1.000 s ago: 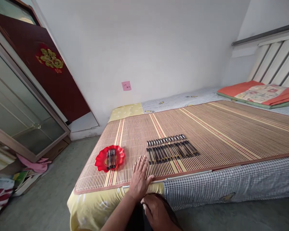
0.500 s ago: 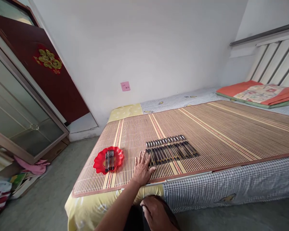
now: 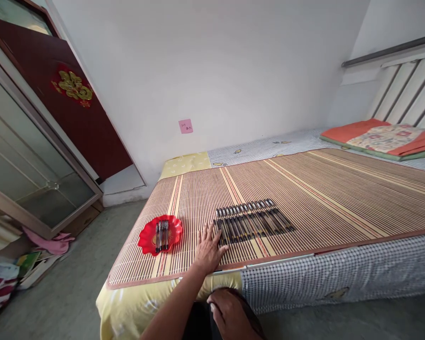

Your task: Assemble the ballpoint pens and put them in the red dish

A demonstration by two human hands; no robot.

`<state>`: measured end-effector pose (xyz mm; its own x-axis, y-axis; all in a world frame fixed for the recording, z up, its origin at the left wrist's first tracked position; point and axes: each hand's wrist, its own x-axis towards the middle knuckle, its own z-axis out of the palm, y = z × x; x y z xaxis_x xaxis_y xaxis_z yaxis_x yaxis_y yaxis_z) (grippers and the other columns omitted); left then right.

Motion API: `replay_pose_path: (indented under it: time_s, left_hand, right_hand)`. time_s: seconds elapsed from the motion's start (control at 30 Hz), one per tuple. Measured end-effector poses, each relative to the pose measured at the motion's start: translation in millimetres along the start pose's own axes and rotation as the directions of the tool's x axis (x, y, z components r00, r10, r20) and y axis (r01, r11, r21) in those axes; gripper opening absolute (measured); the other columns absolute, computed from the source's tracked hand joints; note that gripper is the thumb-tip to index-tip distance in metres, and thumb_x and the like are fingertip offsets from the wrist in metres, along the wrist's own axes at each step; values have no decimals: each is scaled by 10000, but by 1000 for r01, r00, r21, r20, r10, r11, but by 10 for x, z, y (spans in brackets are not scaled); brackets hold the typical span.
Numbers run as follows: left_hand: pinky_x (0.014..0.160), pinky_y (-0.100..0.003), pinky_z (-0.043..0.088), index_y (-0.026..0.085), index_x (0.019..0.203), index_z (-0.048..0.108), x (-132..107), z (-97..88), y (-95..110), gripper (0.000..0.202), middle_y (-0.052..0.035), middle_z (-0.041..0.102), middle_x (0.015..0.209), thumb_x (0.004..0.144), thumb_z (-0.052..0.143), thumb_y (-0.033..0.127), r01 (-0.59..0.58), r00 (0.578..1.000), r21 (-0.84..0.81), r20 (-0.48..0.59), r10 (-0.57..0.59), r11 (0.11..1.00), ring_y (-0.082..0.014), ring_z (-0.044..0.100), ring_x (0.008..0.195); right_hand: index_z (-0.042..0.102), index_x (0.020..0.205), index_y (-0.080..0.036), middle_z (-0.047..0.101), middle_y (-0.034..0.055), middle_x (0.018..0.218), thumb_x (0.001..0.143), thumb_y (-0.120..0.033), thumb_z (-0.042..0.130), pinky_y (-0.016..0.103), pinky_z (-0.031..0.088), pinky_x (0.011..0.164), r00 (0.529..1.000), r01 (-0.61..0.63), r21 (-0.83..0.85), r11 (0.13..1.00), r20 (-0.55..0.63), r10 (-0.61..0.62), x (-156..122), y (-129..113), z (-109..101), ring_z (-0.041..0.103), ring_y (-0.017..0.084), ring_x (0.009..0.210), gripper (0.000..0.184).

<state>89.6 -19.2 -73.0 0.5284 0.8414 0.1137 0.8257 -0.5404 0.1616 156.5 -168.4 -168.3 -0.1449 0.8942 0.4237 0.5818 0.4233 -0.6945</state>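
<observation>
A long row of dark pens (image 3: 253,221) lies side by side on the striped bamboo mat (image 3: 322,193) covering the bed. My left hand (image 3: 208,248) rests flat on the mat, fingers spread, its fingertips touching the leftmost pen of the row. To its left stands a red scalloped plate (image 3: 148,240) holding three pens (image 3: 162,234). My right hand (image 3: 230,314) is low at the frame's bottom, resting on my dark-clothed knee below the bed edge, fingers loosely curled with nothing seen in them.
The bed has a yellow sheet end (image 3: 138,307) and a checked side (image 3: 340,276). Folded orange bedding (image 3: 386,137) lies at the far right. A glass door (image 3: 24,165), a dark red door (image 3: 71,94) and clutter on the floor (image 3: 17,269) are at left.
My left hand slid forward from the mat's near edge up to the left end of the pen row. The right hand stayed on the knee.
</observation>
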Motion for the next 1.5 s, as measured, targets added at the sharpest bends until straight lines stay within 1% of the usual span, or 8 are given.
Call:
replay_pose_path:
  time_s: [0.3,0.47,0.63,0.93,1.03,1.2,1.33,1.5]
  left_hand:
    - [1246,-591,212,199,1535,457,-86,50,-57,600,-147,291,1686,1004,525,472,87,989,25,-125,-83,996,-344,162,1577]
    - [1252,-622,176,241,1547,443,-74,0,56,579,-83,335,1677,1015,488,464,-39,999,20,-9,39,999,-317,165,1580]
    - [1247,-616,203,171,1550,439,-129,27,65,595,-124,398,1641,1038,409,471,32,999,5,10,-32,999,-324,222,1565]
    - [1233,-611,243,191,1500,492,-345,65,-19,534,-131,450,1604,1018,508,419,148,986,17,-84,-146,989,-343,284,1537]
    - [1214,-529,321,191,1399,568,-378,34,-53,408,-130,474,1569,1014,529,320,156,975,-24,-159,-158,987,-313,352,1500]
    - [1046,-425,480,184,1116,666,-194,-110,-3,225,-136,624,1283,1001,550,340,258,944,-57,-200,-264,964,-293,580,1241]
    - [1010,-424,486,140,1042,686,89,-171,94,235,-159,693,1118,928,654,343,330,934,-64,-120,-335,942,-321,619,1170]
    - [882,-376,519,98,985,716,255,-175,88,165,-200,738,1048,884,627,193,441,895,-113,-16,-445,891,-307,699,1033]
  right_hand:
    - [637,944,-209,697,44,893,916,-152,441,329,423,769,999,-38,46,998,37,36,12,-43,-58,648,219,861,206]
    - [633,941,-207,698,42,882,921,-145,440,328,432,758,1000,-10,24,1000,15,10,15,-39,-57,649,213,840,204]
    - [639,950,-207,704,45,890,922,-144,444,330,443,758,1000,-1,37,999,-17,2,-7,-27,-35,652,215,847,207]
    - [666,989,-207,720,52,930,933,-144,467,338,456,805,999,-40,53,998,26,39,-8,-62,-89,661,227,884,216]
    - [662,978,-205,718,50,917,936,-135,465,337,452,795,999,-37,38,999,33,35,-3,-77,-107,663,226,875,213]
    - [646,951,-217,713,37,888,926,-122,469,325,454,769,1000,-3,28,1000,-19,4,-3,-57,-56,664,214,843,203]
    - [623,893,-231,696,8,816,861,-61,488,300,445,714,1000,-14,-33,999,-27,13,-6,-9,6,653,190,764,220]
    - [625,915,-235,700,5,829,829,-33,484,295,453,730,999,-32,-76,997,-24,30,-25,52,67,662,185,781,261]
